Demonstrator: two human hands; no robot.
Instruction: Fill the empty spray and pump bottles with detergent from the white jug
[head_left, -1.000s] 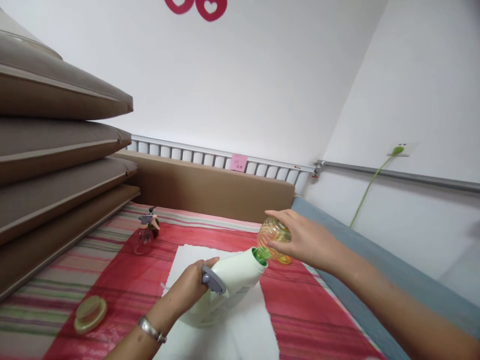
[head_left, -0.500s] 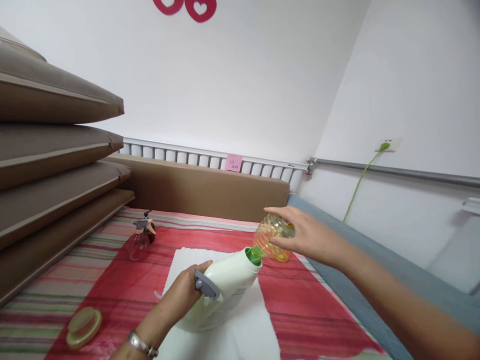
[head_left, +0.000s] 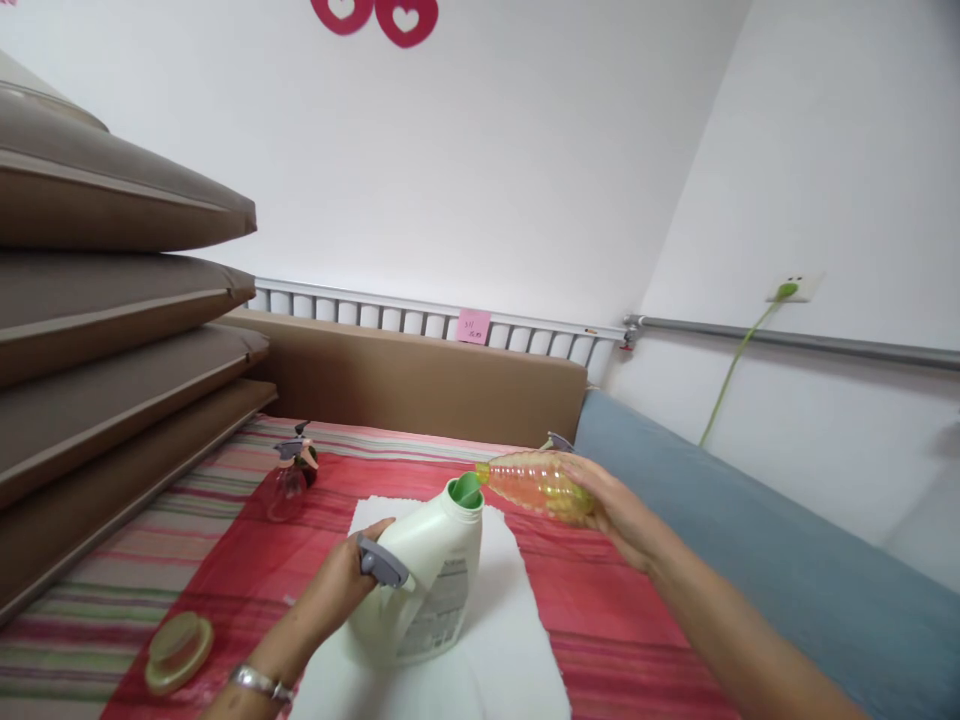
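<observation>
My left hand [head_left: 341, 575] is closed around the handle side of a pale detergent jug [head_left: 435, 550] with a label and a green inner spout. A grey spray trigger head [head_left: 384, 562] pokes out from the same hand, against the jug. The jug leans slightly to the right over a white sheet [head_left: 517, 620]. In my right hand [head_left: 611, 505] lies a clear yellow ribbed bottle [head_left: 532, 482], gripped near its base and almost level. Its neck points left, right beside the jug's mouth; whether the two touch I cannot tell.
A round yellowish cap [head_left: 178, 650] sits at front left on the red striped cloth [head_left: 247, 590]. Farther back stand small spray bottles [head_left: 289, 490]; another grey spray head [head_left: 559, 441] shows behind the yellow bottle. Stacked brown cushions [head_left: 120, 300] rise at left, a blue-grey pad [head_left: 720, 510] at right.
The yellow bottle has swung from neck-down in the jug's spout to nearly level, its neck now at the rim. The jug has become more upright and shifted left.
</observation>
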